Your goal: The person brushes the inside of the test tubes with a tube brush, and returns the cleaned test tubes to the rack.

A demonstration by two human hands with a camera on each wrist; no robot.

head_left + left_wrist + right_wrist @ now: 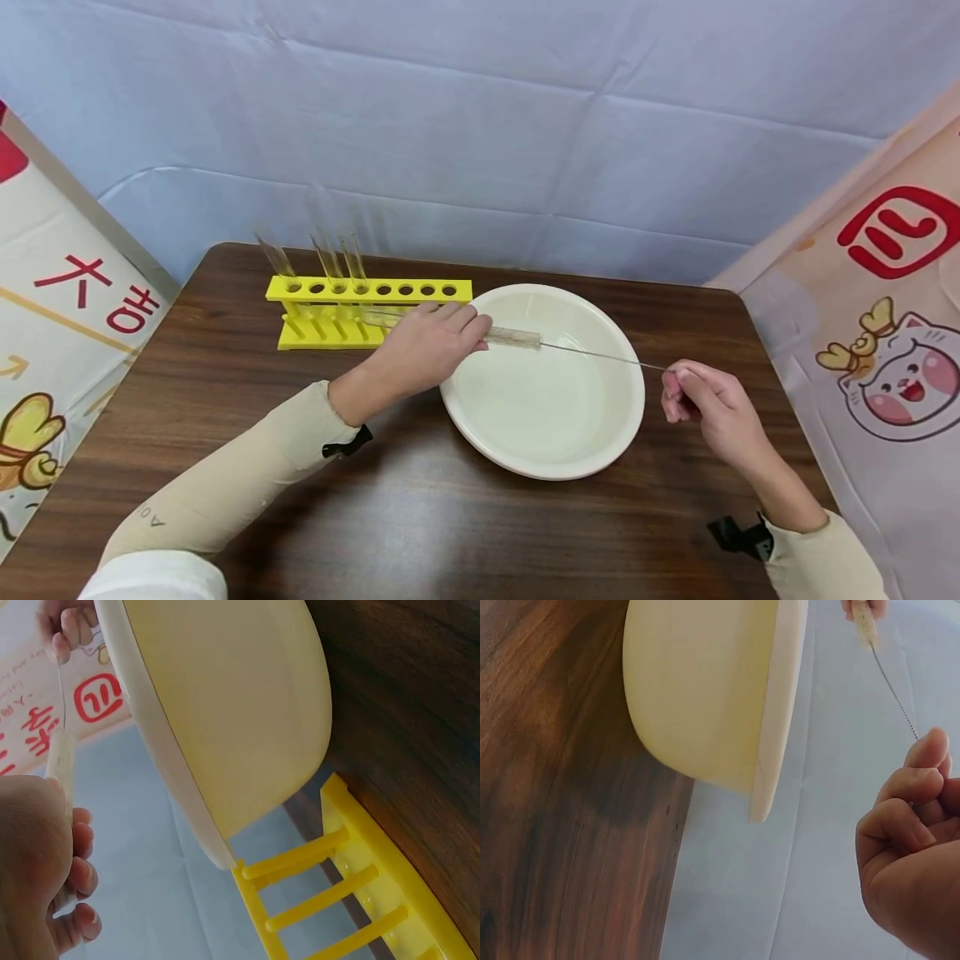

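Note:
My left hand point(435, 346) grips a clear glass test tube point(381, 317) held level over the left side of a white basin point(540, 408). The tube's mouth points right, and pale bristles of a test tube brush point(513, 337) show inside it. From that mouth the brush's thin twisted wire point(600, 356) runs right, past the basin's rim. Its far end is pinched by the fingers of my right hand point(712, 408), just right of the basin. In the right wrist view the wire point(895, 690) bows slightly between the two hands.
A yellow test tube rack point(480, 289) stands behind my left hand, touching or close to the basin. Several glass tubes, one at the far left point(276, 257), stand tilted in its left holes. The brown wooden table point(390, 517) meets a pale cloth backdrop point(480, 167) behind.

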